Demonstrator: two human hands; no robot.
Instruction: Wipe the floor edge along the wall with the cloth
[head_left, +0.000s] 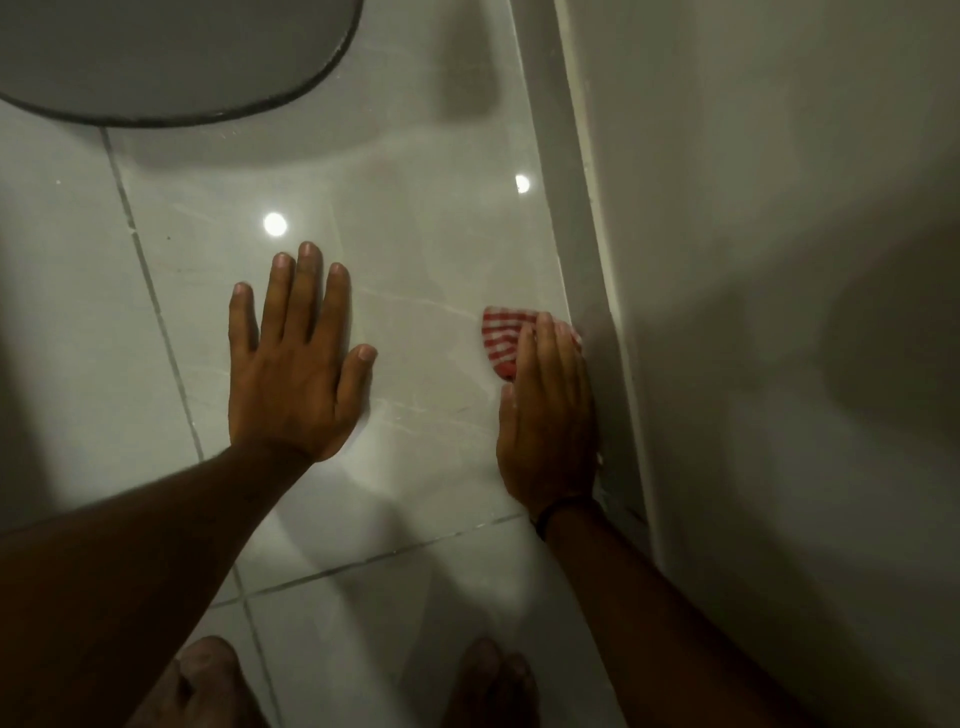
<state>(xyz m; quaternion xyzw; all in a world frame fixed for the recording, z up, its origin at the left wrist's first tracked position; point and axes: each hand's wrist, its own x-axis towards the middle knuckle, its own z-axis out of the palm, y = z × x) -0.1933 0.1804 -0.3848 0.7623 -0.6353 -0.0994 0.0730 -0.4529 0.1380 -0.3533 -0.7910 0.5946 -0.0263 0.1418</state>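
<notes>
Right grip (545, 415) flat, unclenched on cloth (500, 340) by skirting (597, 260) — left grip (296, 374) splayed, glossy tiles (415, 234)

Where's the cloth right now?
Head view, right of centre: the cloth lies on the floor, pressed under the right hand, up against the skirting at the wall.

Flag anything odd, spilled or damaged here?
Nothing stands out. The right hand presses the checked cloth onto the floor edge by the wall; the left hand rests flat on the tiles. No spill shows.
</notes>
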